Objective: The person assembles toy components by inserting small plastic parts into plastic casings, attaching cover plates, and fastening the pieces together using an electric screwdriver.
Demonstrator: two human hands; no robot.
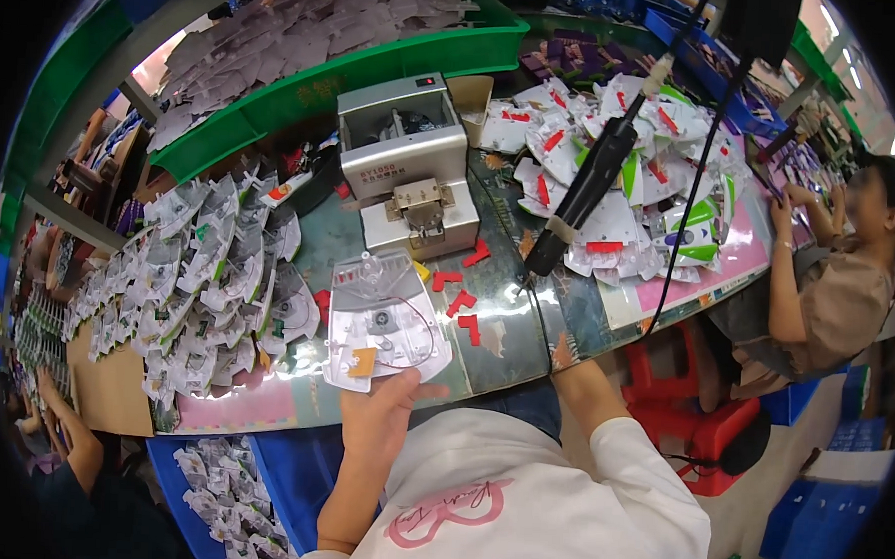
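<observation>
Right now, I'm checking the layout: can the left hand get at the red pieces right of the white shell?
Probably yes: the red pieces lie uncovered on the table close by, but the left hand holds the white shell by its near edge and would likely have to let go first.

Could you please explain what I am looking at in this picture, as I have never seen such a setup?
No robot here: one wide head-worn camera looks down on its wearer at work, bending straight edges. The left hand holds a white plastic shell by its near edge; the right hand is out of sight, though its forearm shows. On the table sit a silver machine, small red pieces and, to either side, piles of parts. A black tool hangs over the right pile.
</observation>
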